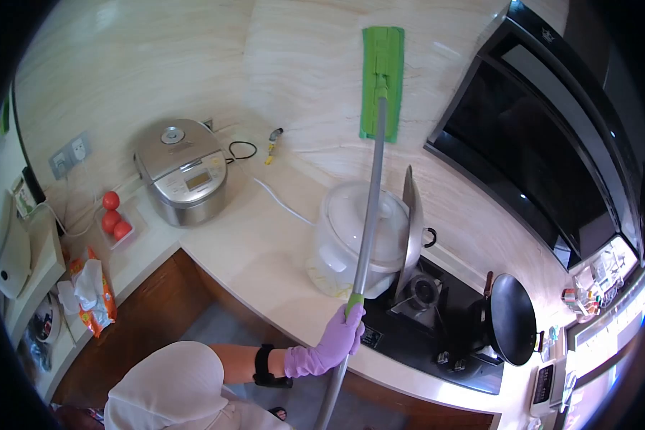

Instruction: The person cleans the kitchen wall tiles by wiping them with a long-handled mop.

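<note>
My left hand, in a purple glove, is wrapped round the grey pole of a flat mop, just below a green collar on the pole. The mop's green rectangular head is raised against the marbled wall, left of the black range hood. Its pole passes in front of a white lidded pot on the counter. The lower end of the pole runs out of the bottom of the view. My right hand is not in view.
A rice cooker stands in the corner. Tomatoes and an orange tissue pack lie at the left. Beside the pot stands a large upright metal lid; a black wok is tilted over the cooktop.
</note>
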